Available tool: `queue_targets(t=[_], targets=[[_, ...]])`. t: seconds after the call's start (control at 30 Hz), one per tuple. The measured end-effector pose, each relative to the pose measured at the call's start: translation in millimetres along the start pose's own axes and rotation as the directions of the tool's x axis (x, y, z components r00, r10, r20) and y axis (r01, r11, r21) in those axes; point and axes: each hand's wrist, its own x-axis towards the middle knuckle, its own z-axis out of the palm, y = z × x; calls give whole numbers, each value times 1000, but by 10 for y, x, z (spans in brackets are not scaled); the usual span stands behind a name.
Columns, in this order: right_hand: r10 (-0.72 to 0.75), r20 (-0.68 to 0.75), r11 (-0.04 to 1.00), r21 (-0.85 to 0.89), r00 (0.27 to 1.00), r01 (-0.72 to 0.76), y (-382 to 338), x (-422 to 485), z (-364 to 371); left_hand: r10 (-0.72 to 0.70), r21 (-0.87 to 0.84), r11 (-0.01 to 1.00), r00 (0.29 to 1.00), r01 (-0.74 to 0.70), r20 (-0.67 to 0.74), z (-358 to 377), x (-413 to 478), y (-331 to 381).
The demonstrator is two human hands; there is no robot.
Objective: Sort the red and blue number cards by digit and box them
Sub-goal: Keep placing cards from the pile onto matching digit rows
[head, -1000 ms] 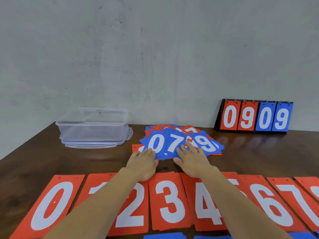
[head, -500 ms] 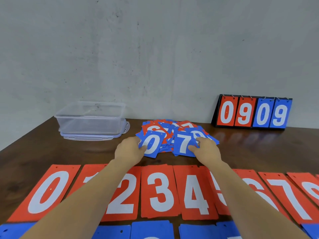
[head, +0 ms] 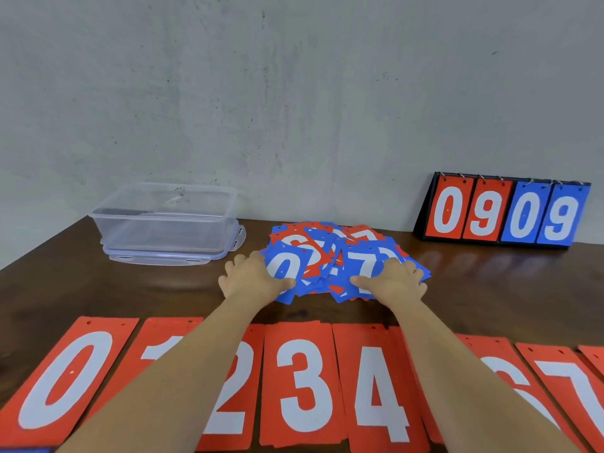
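Pile of mixed cards sat right of box; we cupped it, L hand and R hand, fingers curled round its edges, thumbs on top. Even squeeze seemed best, no spills.

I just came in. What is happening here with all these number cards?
A person's left hand and right hand grip a loose pile of small red and blue cards from both sides, thumbs on top. A row of large red cards, sorted from 0 upward, lies at the near edge. The clear box stands to the left with no cards in it.
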Motion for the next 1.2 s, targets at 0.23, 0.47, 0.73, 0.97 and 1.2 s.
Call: queue_targets(t=[0.23,0.47,0.73,0.97,1.2], targets=[[-38,-107,977,206,994,60,-57,-23,4,-51,-435,900,993,-2,-110,-17,-8,-111],[-29,-158,739,662,987,128,-167,-177,-106,-43,-633,772,989,-56,-140,-281,-208,-76],[-70,-171,629,757,983,177,-189,-541,-339,-53,-722,687,986,-81,-160,-665,-696,-247],[-168,-183,609,753,969,248,-215,-1032,-381,-102,-739,670,977,-73,-189,-902,-1292,-575],[-201,-174,571,779,964,260,-232,-1533,-358,-119,-783,619,980,-53,-161,-1152,-1744,-1110]])
